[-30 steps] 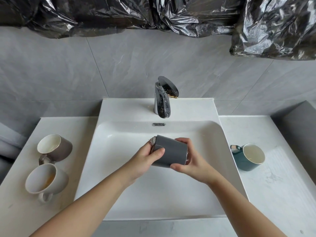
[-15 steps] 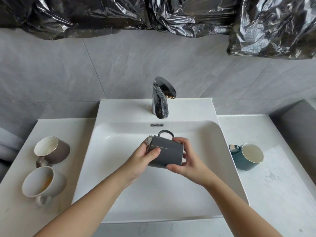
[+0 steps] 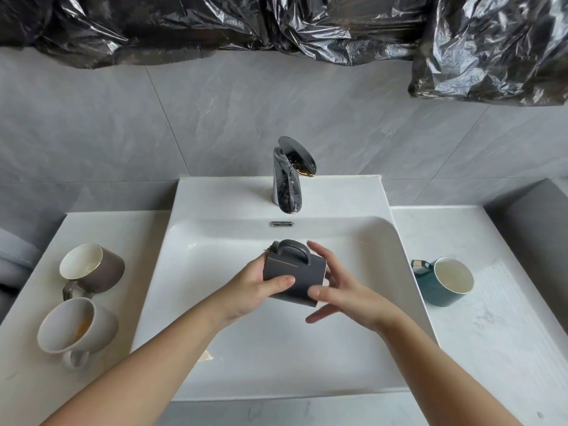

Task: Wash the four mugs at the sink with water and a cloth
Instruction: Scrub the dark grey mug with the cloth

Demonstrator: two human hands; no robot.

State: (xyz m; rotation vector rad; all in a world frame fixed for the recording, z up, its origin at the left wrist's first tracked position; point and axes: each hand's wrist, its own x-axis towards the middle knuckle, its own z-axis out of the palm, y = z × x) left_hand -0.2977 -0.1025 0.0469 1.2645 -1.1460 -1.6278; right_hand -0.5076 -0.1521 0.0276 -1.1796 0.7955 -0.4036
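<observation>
Over the white sink basin (image 3: pixel 276 348) a dark grey mug (image 3: pixel 292 272) lies on its side, handle up. My left hand (image 3: pixel 249 287) grips its left end, thumb across the front, and a scrap of grey cloth (image 3: pixel 271 249) peeks out behind the fingers. My right hand (image 3: pixel 347 290) holds the mug's base end between thumb and spread fingers. A brown mug (image 3: pixel 95 269) and a white mug (image 3: pixel 76 327) with an orange stain inside lie on the left counter. A teal mug (image 3: pixel 445 281) lies on the right counter. No water runs from the chrome faucet (image 3: pixel 287 179).
White stone counter (image 3: pixel 491 348) flanks the basin on both sides. Grey tiled wall stands behind, with black plastic sheeting (image 3: pixel 307 26) hanging overhead. A grey ledge (image 3: pixel 538 229) rises at the far right.
The grey mug has been turned in my hands, so its handle now faces up. My right fingers have spread wider around the base.
</observation>
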